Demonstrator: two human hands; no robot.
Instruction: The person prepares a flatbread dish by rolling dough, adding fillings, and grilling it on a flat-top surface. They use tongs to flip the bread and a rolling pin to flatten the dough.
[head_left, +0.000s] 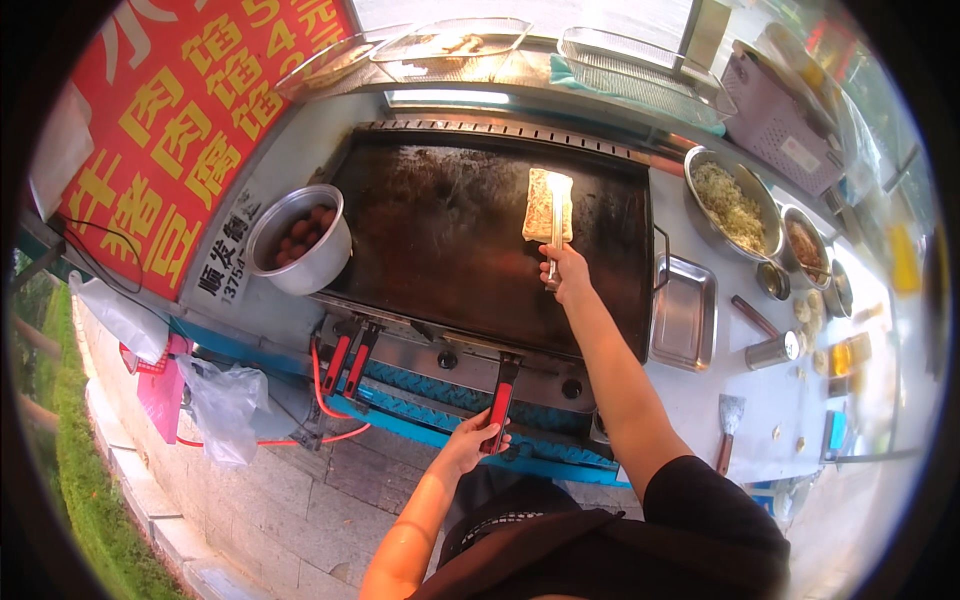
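Observation:
My right hand (566, 271) grips a pair of metal tongs (556, 225), whose far end lies over a browned rectangular flatbread (538, 206) on the dark griddle (450, 225). Whether the tongs pinch the bread cannot be told. Below the griddle's front edge, my left hand (472, 444) is closed around a red and black handle (502, 397). Two similar handles (361, 360) hang from the front edge further left.
A metal pot (304, 266) of round brown food stands at the left. To the right are a steel tray (709, 315), a bowl of shredded filling (696, 176), a rolling pin or similar handled tool (754, 315), and a scraper (727, 427). Wire baskets (637, 71) line the back shelf.

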